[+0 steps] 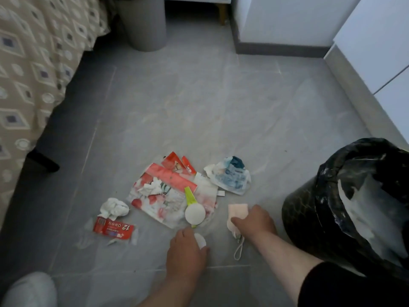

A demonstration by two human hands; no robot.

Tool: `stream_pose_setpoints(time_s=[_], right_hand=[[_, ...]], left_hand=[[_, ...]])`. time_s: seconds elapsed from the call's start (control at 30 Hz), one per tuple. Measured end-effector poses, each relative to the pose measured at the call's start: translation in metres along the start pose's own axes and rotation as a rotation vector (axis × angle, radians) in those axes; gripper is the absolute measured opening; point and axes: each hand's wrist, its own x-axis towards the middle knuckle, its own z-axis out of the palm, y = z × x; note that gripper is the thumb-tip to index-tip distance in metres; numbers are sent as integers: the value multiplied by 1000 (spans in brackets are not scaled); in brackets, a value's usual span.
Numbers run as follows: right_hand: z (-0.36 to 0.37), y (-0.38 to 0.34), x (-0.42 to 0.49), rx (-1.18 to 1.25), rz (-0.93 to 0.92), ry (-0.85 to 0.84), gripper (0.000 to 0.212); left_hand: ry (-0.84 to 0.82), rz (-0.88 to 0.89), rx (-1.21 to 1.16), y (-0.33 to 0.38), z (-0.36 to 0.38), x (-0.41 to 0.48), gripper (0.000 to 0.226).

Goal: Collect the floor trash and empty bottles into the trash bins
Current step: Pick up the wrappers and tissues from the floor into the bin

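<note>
Grey floor tiles (221, 111) carry two crumpled tissues (114, 208) (151, 188), one red packet (112, 228) and one blue pouch (230, 176). There are two bins: the black-lined bin (309, 209) is beside the right hand (254, 220), which grips a pink cloth (238, 211), and the grey bin (143, 23) is by the bed (33, 63). The left hand (186, 251) curls round a white pad (201, 240).

Head camera — steeply down (near floor (199, 103)).

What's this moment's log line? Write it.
left hand grips white scrap | right hand grips pink pad | wrappers on floor | black bin at right

Right hand (254, 220) pinches a pinkish pad (238, 210) — left hand (186, 251) seemingly holds a white scrap (201, 239).
</note>
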Motion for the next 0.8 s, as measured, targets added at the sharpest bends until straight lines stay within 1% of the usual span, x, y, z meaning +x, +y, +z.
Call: stream_pose_setpoints(time_s=[0.07, 0.17, 0.2, 0.27, 0.3, 0.33, 0.4, 0.47, 0.53, 0.67, 0.73, 0.8], right_hand=[[4, 1, 3, -11, 7, 19, 60], [8, 2, 7, -21, 4, 20, 50], [9, 3, 9, -11, 2, 11, 46], [11, 6, 11, 19, -25, -40, 39], [10, 8, 11, 33, -54, -75, 35], [9, 9, 10, 56, -92, -111, 31], [0, 6, 4, 110, -183, -181, 26], [-20, -1, -6, 155, -277, -223, 22], [-47, -12, -18, 175, -364, -231, 22], [-115, -30, -51, 146, -522, -150, 19], [-149, -35, -71, 178, -577, -101, 16], [-184, -30, -91, 236, -604, -41, 14]], left_hand=[[38, -41, 28, 4, 7, 1, 60], [29, -67, 21, 4, 10, 4, 54], [9, -72, 0, 1, 11, 5, 48], [-34, -78, -91, -6, 9, 5, 30], [-46, -81, -143, -10, 7, 4, 21], [-61, -87, -189, -15, 4, 3, 17], [-87, -82, -278, -23, -1, 0, 26], [-86, -75, -404, -26, -12, -4, 31], [-62, -96, -548, -25, -30, -11, 25], [60, -111, -765, -3, -80, -26, 10], [106, -115, -818, 15, -104, -36, 12], [124, -81, -844, 40, -126, -50, 14]])
